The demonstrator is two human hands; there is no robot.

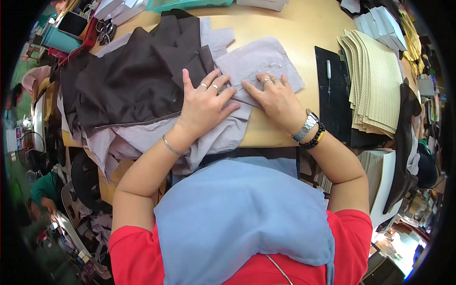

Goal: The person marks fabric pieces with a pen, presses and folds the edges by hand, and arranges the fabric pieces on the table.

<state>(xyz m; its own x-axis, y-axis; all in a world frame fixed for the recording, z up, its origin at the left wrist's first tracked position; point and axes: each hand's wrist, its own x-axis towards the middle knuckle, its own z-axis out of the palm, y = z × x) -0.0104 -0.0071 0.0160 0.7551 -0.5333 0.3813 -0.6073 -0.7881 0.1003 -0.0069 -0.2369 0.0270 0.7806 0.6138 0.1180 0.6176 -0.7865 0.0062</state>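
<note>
A light grey-mauve piece of fabric (266, 53) lies on the table, a seam or slit line running across it. My left hand (205, 102) rests with fingers spread where this piece meets the dark brown fabric (135, 80). On the right part of the light piece lies my right hand (279, 100), its fingers apart and the tips touching the cloth near the seam line. Neither hand grips anything that I can see. More light fabric (218, 137) spreads under my left wrist and hangs over the table's front edge.
Right of the hands, a black board (332, 114) carries a thin white-handled tool (328, 71). Beside it stands a stack of cream textured sheets (375, 85). At the back are a teal tray (185, 4) and white boxes (118, 10). Another person's green sleeve (46, 190) shows at far left.
</note>
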